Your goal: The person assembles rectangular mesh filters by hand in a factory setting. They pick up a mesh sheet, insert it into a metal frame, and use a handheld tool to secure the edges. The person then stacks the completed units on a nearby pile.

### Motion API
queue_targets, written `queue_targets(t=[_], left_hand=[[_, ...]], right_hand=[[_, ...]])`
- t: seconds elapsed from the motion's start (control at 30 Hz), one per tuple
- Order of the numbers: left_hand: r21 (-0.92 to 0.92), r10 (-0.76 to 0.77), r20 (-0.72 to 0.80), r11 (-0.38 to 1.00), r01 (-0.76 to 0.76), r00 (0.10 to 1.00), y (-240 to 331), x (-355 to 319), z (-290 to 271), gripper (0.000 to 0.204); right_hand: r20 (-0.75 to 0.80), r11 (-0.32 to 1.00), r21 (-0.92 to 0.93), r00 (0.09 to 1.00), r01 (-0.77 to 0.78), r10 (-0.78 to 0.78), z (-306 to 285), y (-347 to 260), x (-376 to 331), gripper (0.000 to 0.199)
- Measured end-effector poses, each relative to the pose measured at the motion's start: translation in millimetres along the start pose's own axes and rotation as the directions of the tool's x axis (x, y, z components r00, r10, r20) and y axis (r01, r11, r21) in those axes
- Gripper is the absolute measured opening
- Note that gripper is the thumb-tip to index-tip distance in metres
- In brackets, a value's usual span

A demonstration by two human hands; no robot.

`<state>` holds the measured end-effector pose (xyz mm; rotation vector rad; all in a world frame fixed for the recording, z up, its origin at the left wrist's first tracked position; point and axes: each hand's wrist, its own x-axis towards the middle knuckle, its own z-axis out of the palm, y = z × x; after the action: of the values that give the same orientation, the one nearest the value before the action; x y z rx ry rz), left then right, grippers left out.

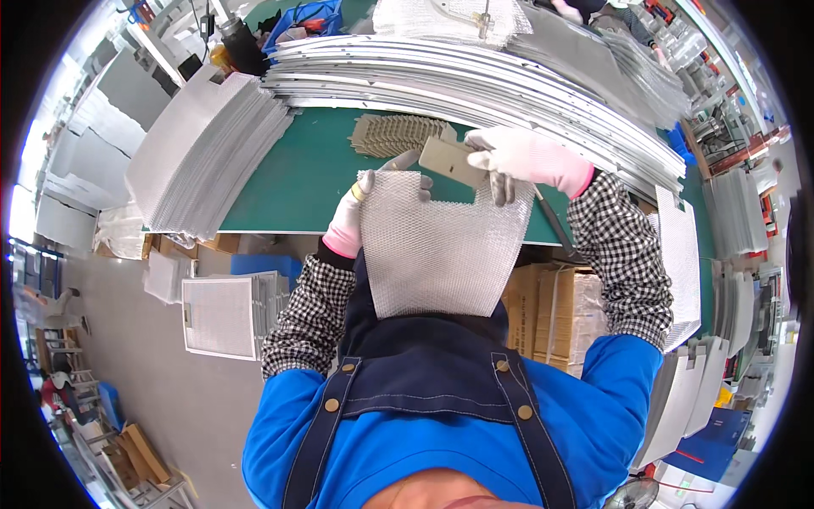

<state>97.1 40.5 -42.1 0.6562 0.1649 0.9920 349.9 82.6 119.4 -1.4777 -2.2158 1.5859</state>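
A silvery mesh panel (441, 254) with a rectangular notch in its top edge stands tilted in front of my apron, at the table's near edge. My left hand (349, 219), in a white and pink glove with grey fingertips, is closed on its upper left corner. A small flat beige plate (452, 161) is in my right hand (530, 159), gloved alike, just above the notch. The right fingertips also reach behind the panel's upper right tab; whether they touch it I cannot tell. Beyond the hands lies a row of similar beige plates (398, 136).
Long silver frame strips (475, 81) are piled across the green table (318, 161). A tall stack of mesh panels (212, 153) stands at the left. A dark-handled tool (555, 222) lies near my right forearm. Cardboard boxes (551, 314) are under the table; framed panels (219, 316) stand on the floor.
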Motion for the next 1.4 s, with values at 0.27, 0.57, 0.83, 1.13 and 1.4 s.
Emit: queue_targets(t=[0.27,0.57,0.83,1.13,1.4], left_hand=[[0.781,0.308,-0.092,0.613,-0.123,0.947,44,9,21,0.085],[0.861,0.056,-0.215,-0.46,0.217,0.975,51,38,65,0.04],[0.884,-0.038,-0.316,-0.376,0.279,0.948,55,51,60,0.041],[0.995,0.118,-0.092,0.034,0.089,0.989,54,52,8,0.028],[0.98,0.02,0.033,-0.195,-0.029,0.999,49,63,5,0.021]], right_hand=[[-0.04,0.944,-0.33,0.999,-0.016,0.003,9,-5,8,0.031],[-0.062,0.98,-0.201,0.998,0.008,-0.021,9,-2,4,0.029],[-0.043,0.885,-0.466,0.999,-0.02,0.0,10,-1,14,0.029],[-0.13,0.933,-0.356,0.985,0.059,-0.112,-8,60,50,0.058],[0.019,0.912,-0.383,0.988,0.149,-0.153,-14,95,57,0.045]])
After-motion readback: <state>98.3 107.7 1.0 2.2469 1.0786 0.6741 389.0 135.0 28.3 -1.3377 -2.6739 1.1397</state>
